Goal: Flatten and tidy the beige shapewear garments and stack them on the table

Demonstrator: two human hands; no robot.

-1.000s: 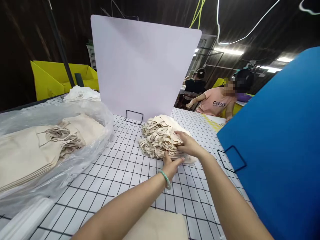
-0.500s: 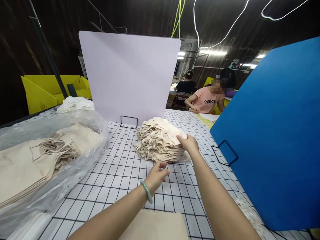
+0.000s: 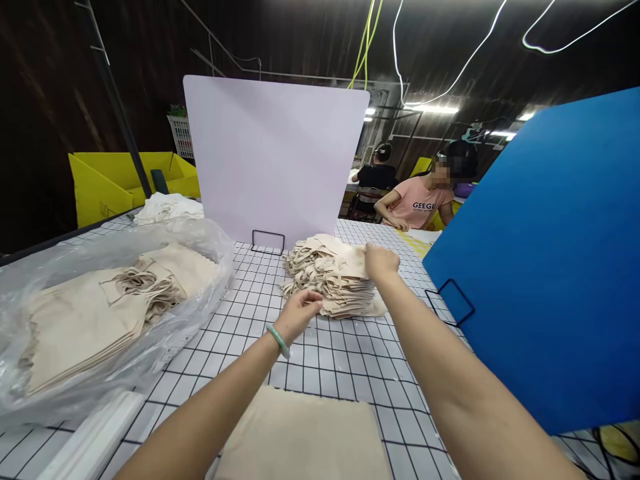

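Note:
A stack of cream cloth pieces (image 3: 350, 290) lies mid-table, with looped narrow strips bunched along its left side. My right hand (image 3: 383, 262) is closed on the right end of the top cloth piece (image 3: 345, 257), fingers and thumb pinching its edge. At the stack's front left is my left hand (image 3: 299, 312), a green bangle on its wrist; its fingers are bent, thumb and forefinger slightly apart, close to the strips. Whether it touches them I cannot tell. Nearest me, a flat cream cloth (image 3: 305, 433) lies on the table between my forearms.
An open clear plastic bag (image 3: 220, 267) with more cream cloth lies left. A pale upright panel (image 3: 270, 160) stands behind the stack, a blue one (image 3: 545, 267) to the right. White cloth (image 3: 167, 208) and a yellow bin (image 3: 105, 183) are far left. Two people sit beyond.
My left hand has moved forward and left, up to the stack's front edge. The right hand has lifted the top cloth's edge slightly. The camera view has shifted a little.

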